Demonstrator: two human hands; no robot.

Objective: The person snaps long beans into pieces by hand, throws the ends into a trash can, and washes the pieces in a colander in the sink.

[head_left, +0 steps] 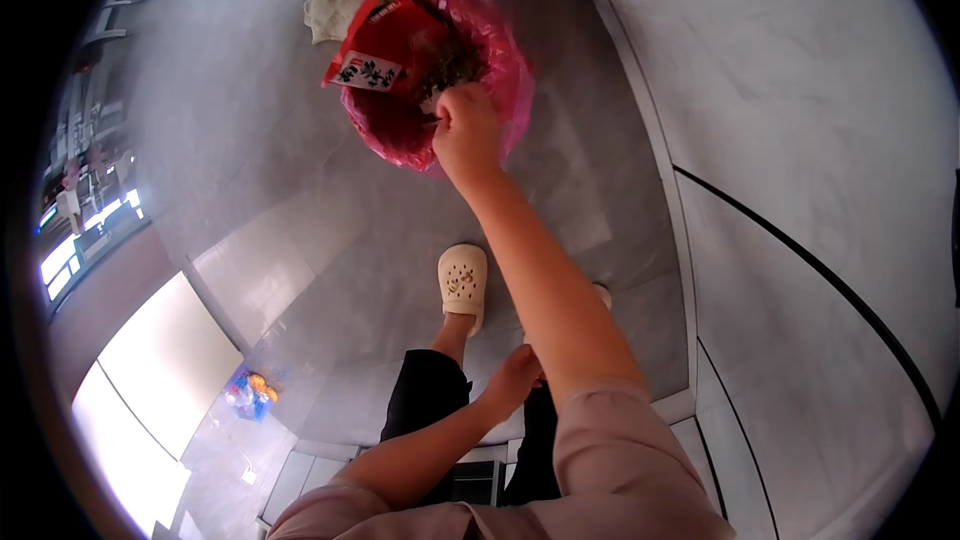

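My right hand (467, 130) reaches out over a bin lined with a pink plastic bag (510, 90). Its fingers are closed, and whatever they hold is too small to make out. Green leafy scraps (452, 62) lie in the bin just beyond the knuckles. A red bag (400, 30) with a white printed label (367, 71) sits inside, leaning on the left rim. Close to my body, my left hand (510, 380) is curled beside my right forearm, which partly hides its fingers. I cannot see what is in it, if anything.
Behind the bin lies a crumpled beige cloth or bag (333, 6). My cream clog (462, 278) stands on the grey tiled floor. Grey cabinet fronts (800, 240) rise on the right. A small bag with blue and orange contents (252, 393) sits at lower left.
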